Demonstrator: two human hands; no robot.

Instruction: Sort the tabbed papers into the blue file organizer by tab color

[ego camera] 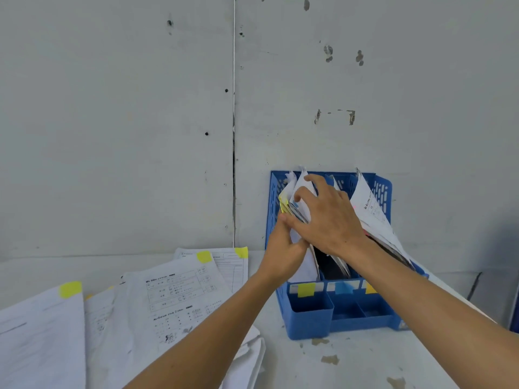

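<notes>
The blue file organizer (309, 318) stands at the back right of the table against the wall, its front slots marked by a yellow label (306, 290), a blue label (343, 288) and an orange-yellow label (371, 287). A bundle of papers (298, 192) with yellow and blue tabs stands in its left slot. My left hand (283, 248) grips the lower edge of that bundle. My right hand (328, 217) presses on the bundle from the right, fingers curled over its top. More sheets (373, 214) lean in the right slot.
Loose printed sheets with yellow tabs (179, 293) lie spread over the left half of the white table (337, 360). A grey wall rises straight behind. A dark blue object shows at the far right edge (515, 304).
</notes>
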